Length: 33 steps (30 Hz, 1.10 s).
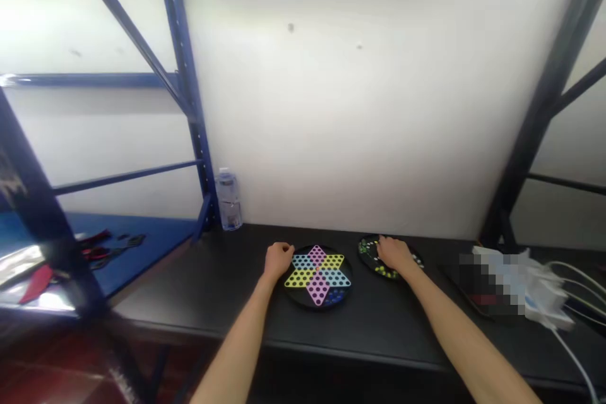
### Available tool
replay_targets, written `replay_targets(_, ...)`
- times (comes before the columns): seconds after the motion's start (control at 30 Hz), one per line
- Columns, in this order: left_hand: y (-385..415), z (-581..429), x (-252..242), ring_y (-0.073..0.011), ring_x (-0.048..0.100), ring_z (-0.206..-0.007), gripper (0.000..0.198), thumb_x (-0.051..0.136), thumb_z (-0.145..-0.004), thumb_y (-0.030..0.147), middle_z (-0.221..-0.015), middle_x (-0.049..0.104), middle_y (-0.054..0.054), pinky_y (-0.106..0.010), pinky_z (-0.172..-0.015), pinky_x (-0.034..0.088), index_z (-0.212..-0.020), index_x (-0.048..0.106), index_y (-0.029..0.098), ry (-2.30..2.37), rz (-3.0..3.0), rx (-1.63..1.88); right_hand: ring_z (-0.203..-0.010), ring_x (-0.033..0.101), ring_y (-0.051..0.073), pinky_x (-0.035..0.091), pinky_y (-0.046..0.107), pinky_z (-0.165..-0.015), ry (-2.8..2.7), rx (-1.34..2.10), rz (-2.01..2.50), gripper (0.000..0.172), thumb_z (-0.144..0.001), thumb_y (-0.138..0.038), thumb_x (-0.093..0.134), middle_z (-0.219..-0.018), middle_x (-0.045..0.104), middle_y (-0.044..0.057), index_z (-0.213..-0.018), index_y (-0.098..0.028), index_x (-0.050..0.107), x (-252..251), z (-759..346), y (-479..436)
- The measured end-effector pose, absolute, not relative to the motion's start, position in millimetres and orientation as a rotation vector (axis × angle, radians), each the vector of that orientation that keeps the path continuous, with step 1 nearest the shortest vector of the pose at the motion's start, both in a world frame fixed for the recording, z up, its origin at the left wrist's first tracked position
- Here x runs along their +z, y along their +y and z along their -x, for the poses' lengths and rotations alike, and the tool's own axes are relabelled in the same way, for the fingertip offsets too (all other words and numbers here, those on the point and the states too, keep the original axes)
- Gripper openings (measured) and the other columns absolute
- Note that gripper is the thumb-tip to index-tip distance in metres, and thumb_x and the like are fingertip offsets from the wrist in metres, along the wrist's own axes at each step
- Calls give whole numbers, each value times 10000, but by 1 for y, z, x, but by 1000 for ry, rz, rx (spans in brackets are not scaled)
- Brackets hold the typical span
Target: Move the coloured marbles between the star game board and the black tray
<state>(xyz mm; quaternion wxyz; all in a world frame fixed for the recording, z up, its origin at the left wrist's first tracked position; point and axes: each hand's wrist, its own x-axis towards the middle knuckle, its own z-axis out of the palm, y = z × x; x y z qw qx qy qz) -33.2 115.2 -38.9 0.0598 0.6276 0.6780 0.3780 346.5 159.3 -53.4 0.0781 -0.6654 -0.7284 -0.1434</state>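
Observation:
A round black game board with a pink, yellow and light-blue star full of holes lies on the black table. Blue pieces sit near its lower right rim. My left hand is at the board's upper left edge, fingers curled together; whatever they hold is too small to name. To the right is a round black tray with green, yellow and white pieces. Over this tray my right hand reaches down with its fingertips among the pieces; the fingers are together and what they touch is hidden.
A clear plastic bottle stands at the back left against the wall. White cables and a white power strip lie at the right beside a dark, blurred-out item. Blue metal posts frame the left side.

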Motion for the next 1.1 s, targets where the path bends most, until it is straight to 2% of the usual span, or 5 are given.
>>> replay_targets(0.2,116,32,-37,-165,601,-689,298,534,-818,363,-710,694,-67,-247,-649,375,-708,733,172,2050,-1874,1138,-914,641,282,452,374,-795,-2162,-463,1957,418,-957,-385,325,-1017,633,201,-1161,-100,552,-56,-349,158)
replay_targets(0.4,113,30,-33,-175,617,-712,286,534,-823,344,-727,704,-73,-253,-675,392,-727,742,172,2048,-1885,1136,-956,626,283,433,384,-836,-2121,-384,1994,412,-948,-402,354,-1057,614,207,-1159,-108,550,-53,-349,156)
replay_targets(0.87,114,30,-33,-171,616,-738,300,530,-821,361,-765,715,-72,-243,-676,389,-749,742,161,2064,-1884,1097,-966,619,280,425,375,-854,-2055,-329,2015,498,-932,-485,366,-1085,600,211,-1175,-94,557,-52,-350,155)
replay_targets(1.1,113,30,-33,-167,612,-709,304,524,-824,348,-737,707,-70,-245,-671,391,-744,745,155,2063,-1910,1107,-920,636,281,437,403,-834,-2007,-265,1991,536,-980,-428,187,-1010,637,196,-1025,-116,621,-52,-355,156)
